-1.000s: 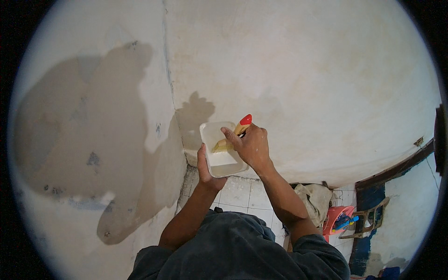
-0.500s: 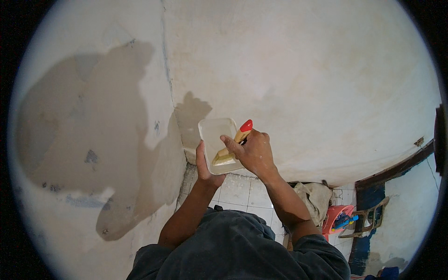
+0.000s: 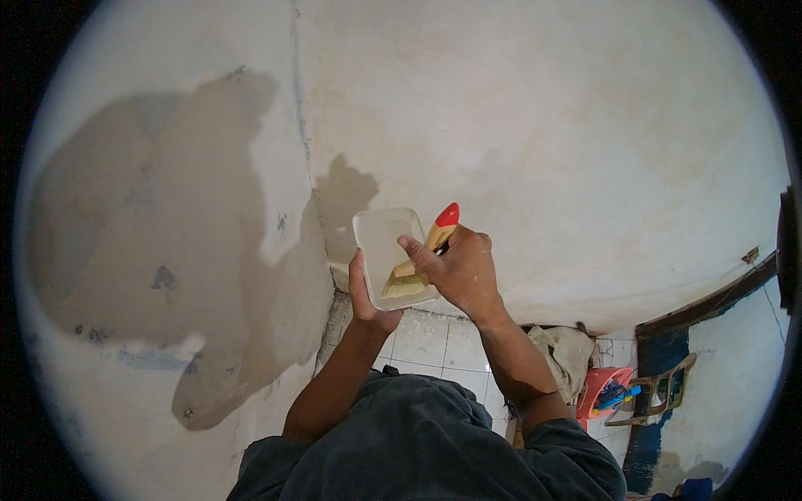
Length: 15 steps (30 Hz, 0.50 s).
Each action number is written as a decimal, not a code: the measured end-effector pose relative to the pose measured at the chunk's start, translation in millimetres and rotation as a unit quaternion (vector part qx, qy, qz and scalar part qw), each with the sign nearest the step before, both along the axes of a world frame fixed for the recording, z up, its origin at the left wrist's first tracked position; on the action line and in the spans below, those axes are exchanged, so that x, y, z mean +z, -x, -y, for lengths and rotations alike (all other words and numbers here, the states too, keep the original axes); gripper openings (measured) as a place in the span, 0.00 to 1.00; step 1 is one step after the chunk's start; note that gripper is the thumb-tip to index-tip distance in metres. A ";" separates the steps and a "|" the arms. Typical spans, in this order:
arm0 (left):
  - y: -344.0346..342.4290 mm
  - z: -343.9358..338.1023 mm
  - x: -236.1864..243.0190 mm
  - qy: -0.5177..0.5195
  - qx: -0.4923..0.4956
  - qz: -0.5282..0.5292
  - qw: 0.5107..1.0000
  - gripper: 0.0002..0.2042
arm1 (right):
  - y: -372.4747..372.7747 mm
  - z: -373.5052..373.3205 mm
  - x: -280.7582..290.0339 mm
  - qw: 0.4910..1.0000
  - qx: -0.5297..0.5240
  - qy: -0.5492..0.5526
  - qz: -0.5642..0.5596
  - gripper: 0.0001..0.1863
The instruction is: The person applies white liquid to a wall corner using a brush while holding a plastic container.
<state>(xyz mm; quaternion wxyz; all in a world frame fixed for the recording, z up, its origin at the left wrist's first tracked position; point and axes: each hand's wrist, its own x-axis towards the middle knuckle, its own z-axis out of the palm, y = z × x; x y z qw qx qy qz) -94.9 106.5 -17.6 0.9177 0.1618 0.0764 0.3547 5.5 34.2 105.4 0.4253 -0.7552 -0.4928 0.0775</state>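
Note:
My left hand (image 3: pixel 368 307) is closed round the lower left side of a whitish, rectangular plastic tub (image 3: pixel 386 219), holding it up before me near the wall corner. The thumb lies along the tub's left side. In my right hand (image 3: pixel 468 267) is a paintbrush (image 3: pixel 441 230) with a wooden handle and a red tip. Its pale bristles point down into the lower part of the tub. The tub's contents are too pale to make out. Whitish specks mark the back of my right hand.
Two pale, stained walls (image 3: pixel 535 159) meet in a corner ahead. White floor tiles (image 3: pixel 443 342) show below. At the lower right are a beige cloth (image 3: pixel 561 355), a pink plastic container (image 3: pixel 603 386) with blue items, and a brown chair (image 3: pixel 668 391) beside a blue-painted strip.
My right hand has shifted slightly right and tilted the brush handle, its red tip now higher. The bristles stay inside the tub, which has risen very slightly.

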 end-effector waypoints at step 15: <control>-1.4 2.4 -6.6 0.022 -0.022 0.025 0.999 0.30 | -9.0 -30.5 -24.6 0.995 -0.028 -0.026 0.097 0.21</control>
